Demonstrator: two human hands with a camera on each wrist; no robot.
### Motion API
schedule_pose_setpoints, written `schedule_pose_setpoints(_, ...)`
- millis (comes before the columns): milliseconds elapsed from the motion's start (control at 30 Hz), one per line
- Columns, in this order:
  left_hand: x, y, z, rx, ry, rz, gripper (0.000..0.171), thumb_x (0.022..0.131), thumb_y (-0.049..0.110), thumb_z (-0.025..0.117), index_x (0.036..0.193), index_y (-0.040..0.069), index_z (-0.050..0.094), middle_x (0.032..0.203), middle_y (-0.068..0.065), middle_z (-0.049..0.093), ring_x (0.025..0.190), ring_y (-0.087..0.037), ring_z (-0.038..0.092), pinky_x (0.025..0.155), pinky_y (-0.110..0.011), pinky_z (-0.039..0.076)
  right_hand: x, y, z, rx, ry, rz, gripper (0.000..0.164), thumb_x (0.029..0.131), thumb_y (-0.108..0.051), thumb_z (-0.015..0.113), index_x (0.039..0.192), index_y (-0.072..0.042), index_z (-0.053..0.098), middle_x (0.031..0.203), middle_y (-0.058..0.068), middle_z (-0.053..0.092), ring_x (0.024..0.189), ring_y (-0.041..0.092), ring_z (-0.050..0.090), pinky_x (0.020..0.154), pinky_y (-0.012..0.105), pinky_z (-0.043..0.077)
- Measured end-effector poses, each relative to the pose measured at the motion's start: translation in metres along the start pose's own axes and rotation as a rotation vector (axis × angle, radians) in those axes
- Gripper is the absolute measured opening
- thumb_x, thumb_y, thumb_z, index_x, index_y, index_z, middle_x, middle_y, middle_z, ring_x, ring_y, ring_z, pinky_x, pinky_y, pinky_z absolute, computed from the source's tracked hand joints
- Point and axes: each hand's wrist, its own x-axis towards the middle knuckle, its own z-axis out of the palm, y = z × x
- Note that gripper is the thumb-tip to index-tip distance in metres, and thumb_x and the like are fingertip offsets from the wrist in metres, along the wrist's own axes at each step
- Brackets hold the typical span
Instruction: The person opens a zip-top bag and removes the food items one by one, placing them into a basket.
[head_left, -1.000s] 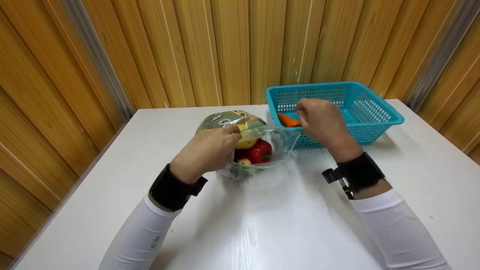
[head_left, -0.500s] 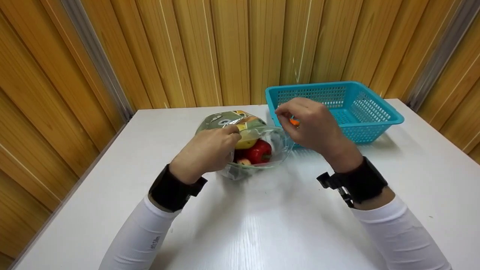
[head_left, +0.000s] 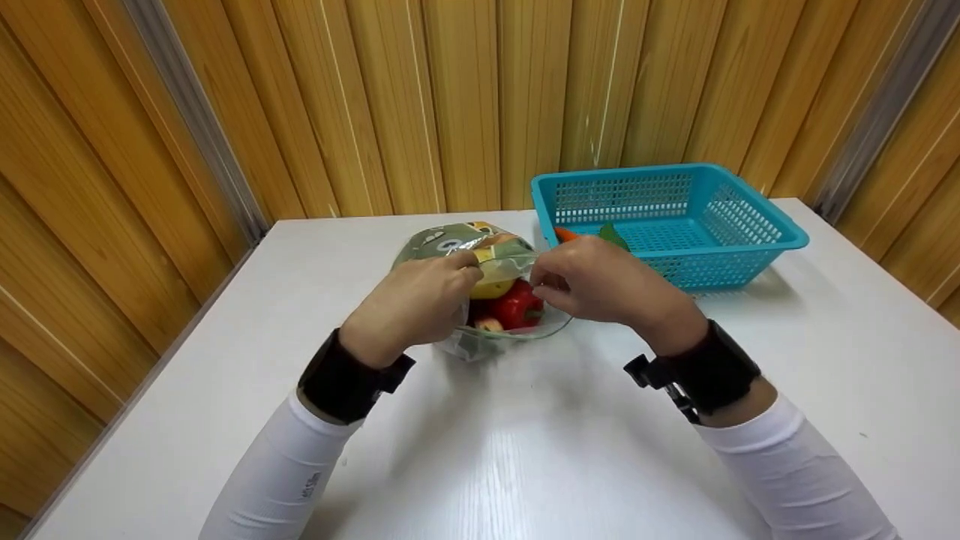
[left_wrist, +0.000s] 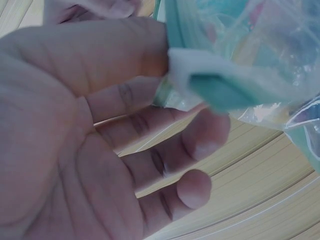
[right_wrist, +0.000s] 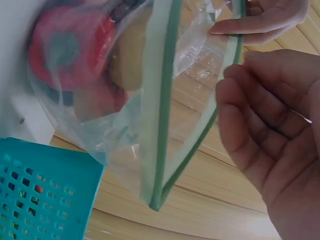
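A white worktop [head_left: 480,465] carries a blue-green plastic basket [head_left: 712,268] at its back, on the right side. The basket has many small holes. Inside it, toward the front left, are an orange thing [head_left: 565,234] and a green leaf [head_left: 613,236], both partly hidden. Behind stands a wood-patterned wall [head_left: 465,105] with grey corner strips [head_left: 199,112].

The right hand [head_left: 600,281] hid the right end of the mouth of the bag [head_left: 427,244], and the left hand [head_left: 420,300] covered the left end. Inside the bag, a yellow thing [head_left: 492,289] was partly concealed. Right of the bag, the right hand and the wall of the basket [head_left: 720,268] hid most of an orange thing [head_left: 565,234] and the lower part of a green thing [head_left: 612,236]. In the left wrist view, the bag was blurred and cut off by the right edge.
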Motion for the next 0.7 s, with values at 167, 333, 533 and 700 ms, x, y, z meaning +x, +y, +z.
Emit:
schedule_pose_setpoints(167,0.0,0.0,0.0,-0.004,-0.002,-0.002,0.03,0.087,-0.004,0.06,0.114,0.004,0.069,0.122,-0.01,0.066,0.103,-0.025,0.067,0.086,-0.041,0.058,0.003,0.007,0.009,-0.016,-0.139,0.089,0.008,0.088,-0.007,0.072,0.094,-0.008,0.077,0.081,0.002,0.072,0.07,0.014,0.063,0.081,0.034,0.056)
schedule_pose_setpoints(333,0.001,0.0,0.001,-0.007,-0.008,-0.003,0.029,0.087,-0.004,0.06,0.113,0.004,0.07,0.122,-0.01,0.066,0.102,-0.024,0.067,0.084,-0.041,0.059,0.003,0.017,0.022,-0.021,-0.225,0.185,0.011,0.089,-0.008,0.07,0.097,-0.008,0.078,0.085,0.002,0.073,0.075,0.015,0.062,0.07,0.029,0.057)
schedule_pose_setpoints(533,0.002,0.001,0.001,-0.019,-0.002,0.008,0.025,0.088,-0.002,0.06,0.111,0.003,0.07,0.121,-0.01,0.065,0.098,-0.024,0.066,0.083,-0.039,0.059,0.004,0.02,0.042,-0.122,-0.236,0.214,0.007,0.088,-0.009,0.072,0.089,-0.008,0.078,0.079,0.001,0.07,0.075,0.018,0.06,0.067,0.029,0.055)
schedule_pose_setpoints(700,0.0,0.001,0.003,-0.025,0.045,0.028,0.018,0.088,-0.003,0.056,0.099,0.003,0.069,0.115,-0.009,0.067,0.089,-0.023,0.067,0.074,-0.039,0.059,0.004,0.018,0.053,-0.246,-0.245,0.232,0.004,0.086,-0.012,0.073,0.086,-0.008,0.076,0.069,0.001,0.061,0.069,0.02,0.056,0.064,0.032,0.053)
